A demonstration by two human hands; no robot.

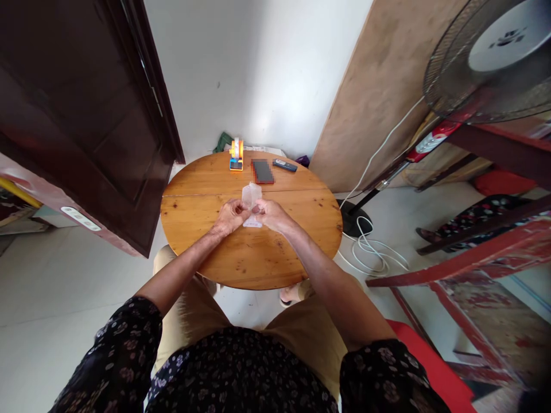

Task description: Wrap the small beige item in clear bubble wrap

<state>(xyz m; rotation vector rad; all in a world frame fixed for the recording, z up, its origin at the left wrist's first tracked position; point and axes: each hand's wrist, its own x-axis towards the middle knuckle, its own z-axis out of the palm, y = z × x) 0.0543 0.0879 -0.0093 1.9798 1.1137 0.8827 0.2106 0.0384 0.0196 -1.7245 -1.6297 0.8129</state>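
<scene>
A small whitish, see-through packet (252, 195) is between my two hands over the round wooden table (267, 252); whether it is paper or plastic I cannot tell. On its left side the thumb and fingers of my left hand (233, 216) are closed in a pinch. My right hand (271, 214) pinches it from the right, fingertips close to those of the left. The packet's upper end points away from me, and its lower end shows below my fingers with faint marks. My fingertips hide its middle.
At the table's far side stand a yellow tape dispenser (236, 156), a dark blurred phone-like slab (263, 171) and a dark remote control (284, 165). A standing fan (495, 57) with a loose white cable (374, 252) is at right, near a red wooden chair (469, 321).
</scene>
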